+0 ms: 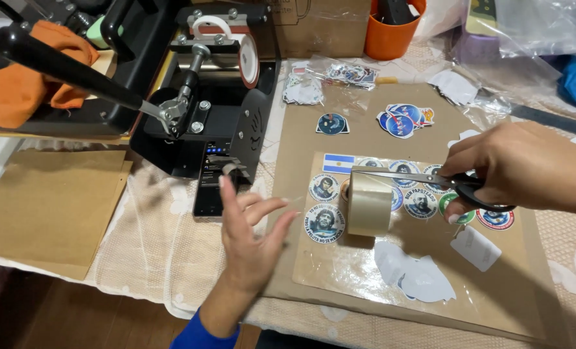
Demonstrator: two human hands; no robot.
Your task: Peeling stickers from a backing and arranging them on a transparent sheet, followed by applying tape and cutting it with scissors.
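In the head view we see our right hand coming in from the right side, palm turned down, with its fingers closed through the black handles of a pair of scissors. The blades point to the left and lie above the top of a roll of clear tape, which stands on its edge on a brown cardboard sheet. We cannot tell if the blades touch the roll. Our left hand rises from the lower edge, in a blue sleeve, with the palm facing right toward the roll and the fingers spread and loose; it holds nothing and stays just beside the roll, not touching it. Round printed stickers lie flat on the cardboard around the roll. Behind the left hand stands a black mug press machine with a long black lever. An orange cup stands further back on the table.
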